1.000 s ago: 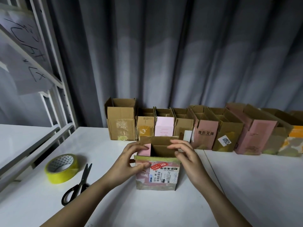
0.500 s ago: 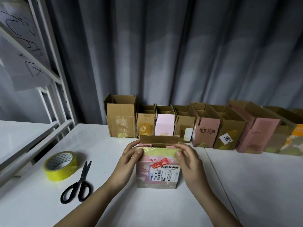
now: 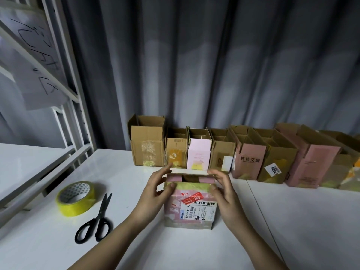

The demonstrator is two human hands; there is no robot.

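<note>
**Both hands at the top of a small pink box on the bench**

A small pink box stands upright on the white bench, near the person and just in front of a row of open cartons. Its near face carries a white shipping label with a barcode and a red sticker above it. A band of yellowish tape runs along its upper front edge. Two pink side flaps lie folded inward on top, with a dark gap between them.

The left hand sits at the upper left corner of the box. Its thumb presses on the taped front edge, and its fingers reach out nearly straight over the left flap. Whether those fingers touch the flap cannot be told. The right hand grasps the upper right corner, thumb against the front edge and fingers curved over the right flap.

To the left of the box, well apart from it, lies a pair of black-handled scissors, blades pointing away from the person. Just beside them, further left, rests a roll of yellow tape, lying flat. The cartons stand side by side along the back of the bench, in brown and pink, against a grey curtain. A white metal rack rises at the left, with a handwritten sheet of paper hanging on it.
</note>
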